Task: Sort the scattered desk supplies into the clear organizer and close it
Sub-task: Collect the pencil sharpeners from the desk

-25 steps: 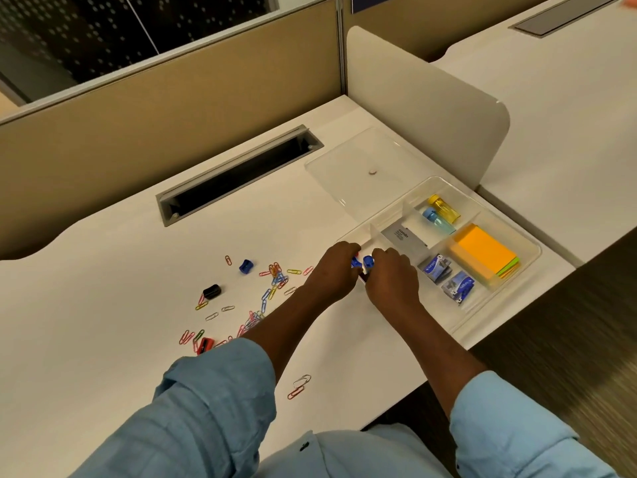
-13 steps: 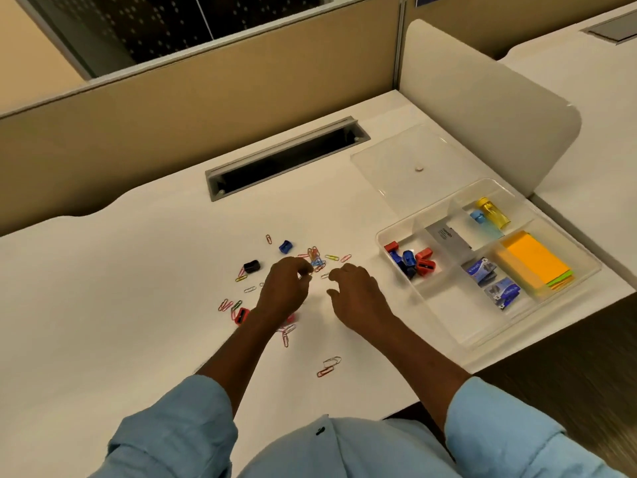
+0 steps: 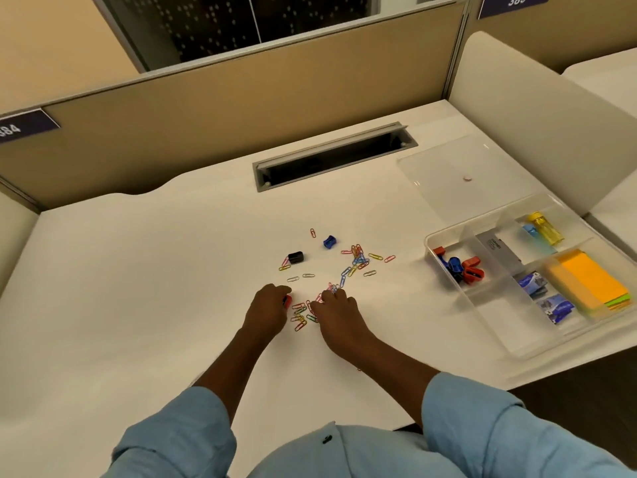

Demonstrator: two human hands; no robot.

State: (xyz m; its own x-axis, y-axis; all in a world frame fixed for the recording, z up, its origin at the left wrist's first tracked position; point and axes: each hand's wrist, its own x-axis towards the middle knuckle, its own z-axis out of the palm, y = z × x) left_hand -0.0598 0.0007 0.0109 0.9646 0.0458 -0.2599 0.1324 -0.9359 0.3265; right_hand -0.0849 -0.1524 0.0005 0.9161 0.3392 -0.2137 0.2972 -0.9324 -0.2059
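Note:
Coloured paper clips [image 3: 356,260] lie scattered mid-desk, with a blue sharpener [image 3: 329,242] and a black sharpener [image 3: 295,257] behind them. My left hand [image 3: 267,310] closes its fingers around a red sharpener [image 3: 287,300]. My right hand [image 3: 336,312] rests on the desk with its fingertips among the nearer clips [image 3: 301,313]. The clear organizer [image 3: 482,326] sits at the right, holding red and blue sharpeners [image 3: 460,267], staple boxes [image 3: 546,296], orange sticky notes [image 3: 593,281] and a yellow tube [image 3: 546,227]. Its clear lid [image 3: 458,170] lies flat behind it.
A grey cable slot [image 3: 334,155] is set into the desk at the back. Tan partition panels [image 3: 241,98] stand behind, and a white divider [image 3: 537,108] rises at the right beside the organizer. The desk's front edge drops off just right of the organizer.
Both hands left the organizer, where the sharpeners now lie, and came back left to the scattered clips. My left hand has closed on the red sharpener.

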